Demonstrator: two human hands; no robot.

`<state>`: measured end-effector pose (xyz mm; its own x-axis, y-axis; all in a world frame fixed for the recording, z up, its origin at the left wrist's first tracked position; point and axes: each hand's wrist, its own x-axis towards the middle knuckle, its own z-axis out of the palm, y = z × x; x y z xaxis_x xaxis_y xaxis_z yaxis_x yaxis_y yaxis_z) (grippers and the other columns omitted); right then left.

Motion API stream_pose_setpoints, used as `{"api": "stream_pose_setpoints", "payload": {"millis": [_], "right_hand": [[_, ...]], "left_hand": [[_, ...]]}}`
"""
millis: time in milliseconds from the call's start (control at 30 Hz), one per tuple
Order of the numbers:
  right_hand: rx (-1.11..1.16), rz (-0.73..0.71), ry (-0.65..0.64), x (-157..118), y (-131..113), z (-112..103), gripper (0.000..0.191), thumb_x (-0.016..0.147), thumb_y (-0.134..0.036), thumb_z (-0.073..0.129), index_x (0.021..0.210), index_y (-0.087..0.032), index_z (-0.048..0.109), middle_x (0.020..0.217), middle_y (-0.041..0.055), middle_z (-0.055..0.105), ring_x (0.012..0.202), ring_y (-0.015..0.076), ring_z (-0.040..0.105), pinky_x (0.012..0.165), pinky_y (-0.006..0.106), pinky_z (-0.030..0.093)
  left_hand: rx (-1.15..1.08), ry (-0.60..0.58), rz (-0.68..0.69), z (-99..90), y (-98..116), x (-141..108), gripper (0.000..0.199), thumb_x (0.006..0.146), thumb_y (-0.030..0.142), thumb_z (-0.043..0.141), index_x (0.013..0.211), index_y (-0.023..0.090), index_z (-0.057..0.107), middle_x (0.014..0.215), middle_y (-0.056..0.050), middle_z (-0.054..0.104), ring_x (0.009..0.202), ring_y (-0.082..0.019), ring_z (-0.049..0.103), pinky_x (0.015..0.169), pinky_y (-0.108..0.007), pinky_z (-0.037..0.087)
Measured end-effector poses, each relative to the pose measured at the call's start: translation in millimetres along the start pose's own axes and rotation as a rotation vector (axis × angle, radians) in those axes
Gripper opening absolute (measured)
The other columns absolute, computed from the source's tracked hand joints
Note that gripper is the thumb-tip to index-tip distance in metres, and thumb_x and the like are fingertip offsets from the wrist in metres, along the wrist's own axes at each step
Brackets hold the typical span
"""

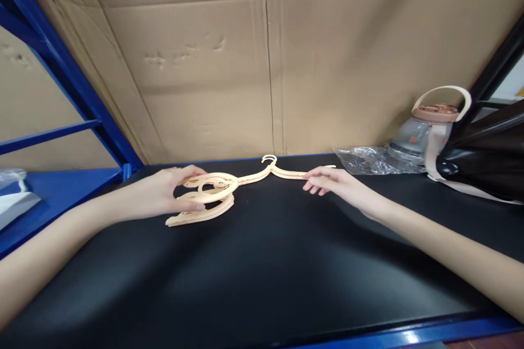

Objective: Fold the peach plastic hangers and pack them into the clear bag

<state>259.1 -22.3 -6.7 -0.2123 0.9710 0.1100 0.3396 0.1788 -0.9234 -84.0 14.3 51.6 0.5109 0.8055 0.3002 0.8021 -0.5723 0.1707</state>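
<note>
A cream clothes hanger lies spread out on the black tabletop, its hook pointing toward the back. My right hand has its fingers curled at the right arm of this hanger, and the arm's tip shows behind the hand. On the left, my left hand grips a bunch of folded cream hangers, thumb in front and fingers behind. This bunch overlaps the left arm of the spread hanger. The left fingers are partly hidden by the folded pieces.
Cardboard stands as a wall behind the black tabletop. A clear bottle with a pink lid and strap stands at the back right, beside crumpled clear plastic. A black bag is at far right; blue frame bars rise at left.
</note>
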Motion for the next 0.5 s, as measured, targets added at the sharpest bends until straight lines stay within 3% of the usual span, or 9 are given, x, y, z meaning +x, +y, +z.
{"api": "stream_pose_setpoints", "payload": {"millis": [133,300,467,500], "right_hand": [[-0.016,0.001,-0.029,1.2,2.3,6.4,0.029,0.081,-0.041,0.058,0.098,-0.017,0.063,0.095,0.0065,0.068,0.085,0.0175,0.061,0.077,0.032,0.044],[-0.011,-0.005,-0.053,3.1,5.0,6.8,0.029,0.081,-0.040,0.058,0.096,-0.016,0.063,0.092,0.0060,0.068,0.082,0.0163,0.060,0.078,0.033,0.045],[-0.017,-0.034,-0.061,5.9,10.1,3.0,0.027,0.082,-0.038,0.058,0.095,-0.015,0.064,0.090,0.0056,0.067,0.080,0.0154,0.060,0.079,0.032,0.046],[-0.021,-0.046,-0.065,7.2,11.9,1.5,0.027,0.082,-0.038,0.058,0.095,-0.015,0.064,0.089,0.0054,0.067,0.080,0.0151,0.060,0.079,0.032,0.046]], "left_hand": [[-0.029,-0.083,-0.127,8.2,-10.7,-8.0,0.054,0.073,0.057,0.053,0.111,0.019,0.057,0.092,-0.006,0.065,0.093,-0.028,0.057,0.079,-0.031,0.040],[-0.032,-0.383,-0.160,11.4,-33.3,-9.3,0.062,0.071,0.059,0.060,0.119,0.020,0.052,0.113,-0.007,0.060,0.102,-0.028,0.054,0.083,-0.029,0.038],[-0.038,-0.402,-0.117,17.9,-47.6,-7.2,0.058,0.072,0.056,0.061,0.116,0.020,0.054,0.111,-0.005,0.060,0.100,-0.025,0.054,0.083,-0.027,0.037],[-0.054,-0.362,-0.129,18.6,-46.6,-6.8,0.057,0.069,0.055,0.064,0.113,0.020,0.057,0.107,-0.004,0.062,0.097,-0.024,0.055,0.082,-0.027,0.038]]}}
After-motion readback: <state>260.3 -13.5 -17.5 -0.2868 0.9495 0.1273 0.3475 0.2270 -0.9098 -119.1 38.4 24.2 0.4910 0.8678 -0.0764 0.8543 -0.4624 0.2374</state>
